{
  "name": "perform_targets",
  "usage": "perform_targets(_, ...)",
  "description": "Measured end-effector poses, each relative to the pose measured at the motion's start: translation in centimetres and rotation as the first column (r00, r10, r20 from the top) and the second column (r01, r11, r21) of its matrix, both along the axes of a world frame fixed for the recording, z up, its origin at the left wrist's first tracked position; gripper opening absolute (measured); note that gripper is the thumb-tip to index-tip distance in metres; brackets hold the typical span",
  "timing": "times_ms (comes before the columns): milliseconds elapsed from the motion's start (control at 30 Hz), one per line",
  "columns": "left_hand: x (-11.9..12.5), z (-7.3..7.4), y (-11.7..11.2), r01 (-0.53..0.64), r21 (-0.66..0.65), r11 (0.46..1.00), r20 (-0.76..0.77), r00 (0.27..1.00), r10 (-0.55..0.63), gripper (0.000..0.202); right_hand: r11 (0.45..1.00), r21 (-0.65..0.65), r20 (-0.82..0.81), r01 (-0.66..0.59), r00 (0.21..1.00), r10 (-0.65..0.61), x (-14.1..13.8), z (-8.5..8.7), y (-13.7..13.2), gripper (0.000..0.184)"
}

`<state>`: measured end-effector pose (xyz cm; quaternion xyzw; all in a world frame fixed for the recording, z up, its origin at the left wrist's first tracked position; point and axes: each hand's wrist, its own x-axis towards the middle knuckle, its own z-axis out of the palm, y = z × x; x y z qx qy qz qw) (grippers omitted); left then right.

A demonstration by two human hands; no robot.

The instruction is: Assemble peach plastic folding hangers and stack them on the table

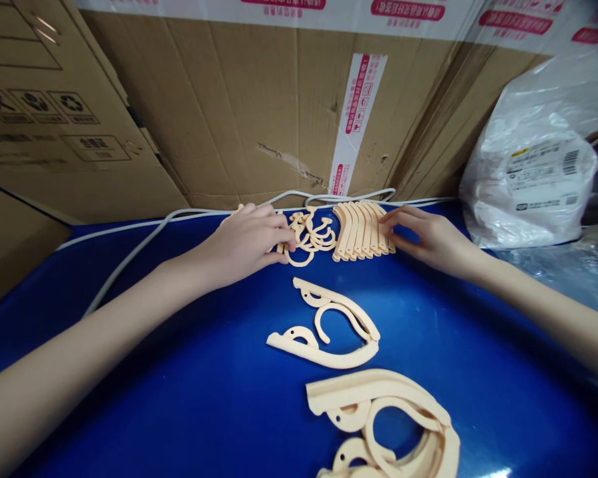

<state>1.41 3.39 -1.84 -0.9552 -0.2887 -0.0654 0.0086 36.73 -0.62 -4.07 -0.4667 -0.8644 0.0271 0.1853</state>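
Note:
My left hand (254,239) is closed at the pile's left side, its fingertips and thumb pinching a cream curved hook (299,263). Beside it lies a loose heap of similar hooks (321,238). My right hand (426,238) has its fingers and thumb around the right end of a row of cream hanger arms (361,229), closed on the last arm; the fingertips are partly hidden. Nearer to me lies a folding hanger (349,359) with its hook curled between two arms. Closer still, more folded hangers (379,392) are stacked, cut off by the lower edge.
A blue table surface (204,398) lies under everything. White cables (179,216) run along its back. Large cardboard boxes (239,113) wall off the back and left. At the right stands a clear plastic bag (528,166) with a labelled white package inside.

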Motion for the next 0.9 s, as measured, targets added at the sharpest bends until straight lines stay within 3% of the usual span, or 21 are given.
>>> perform_targets(333, 1.6, -0.2, -0.7, -0.039, 0.031, 0.999, 0.042, 0.998, 0.037, 0.011, 0.997, 0.065, 0.086, 0.036, 0.995, -0.042, -0.6, 0.3, -0.9, 0.012)
perform_targets(500, 1.5, -0.1, -1.0, -0.061, 0.026, 0.998, 0.06, 0.996, 0.059, 0.006, 0.987, 0.162, 0.044, -0.005, 0.999, -0.002, -3.8, 2.1, -3.2, 0.01)
perform_targets(667, 1.1, 0.5, -2.9, -0.032, -0.152, 0.988, 0.083, 0.996, 0.045, 0.018, 0.965, 0.162, 0.101, -0.208, 0.976, 0.193, -8.4, 2.9, -6.5, 0.014)
perform_targets(767, 1.0, 0.4, -4.1, 0.049, -0.252, 0.966, 0.04, 0.998, -0.04, 0.025, 0.969, 0.08, 0.084, -0.234, 0.97, 0.228, -10.2, 2.1, -7.5, 0.021)
perform_targets(900, 1.0, 0.1, -4.5, 0.071, -0.334, 0.94, 0.09, 0.995, -0.043, 0.011, 0.983, 0.0, 0.044, -0.185, 0.982, 0.185, -11.0, 0.8, -7.3, 0.023)
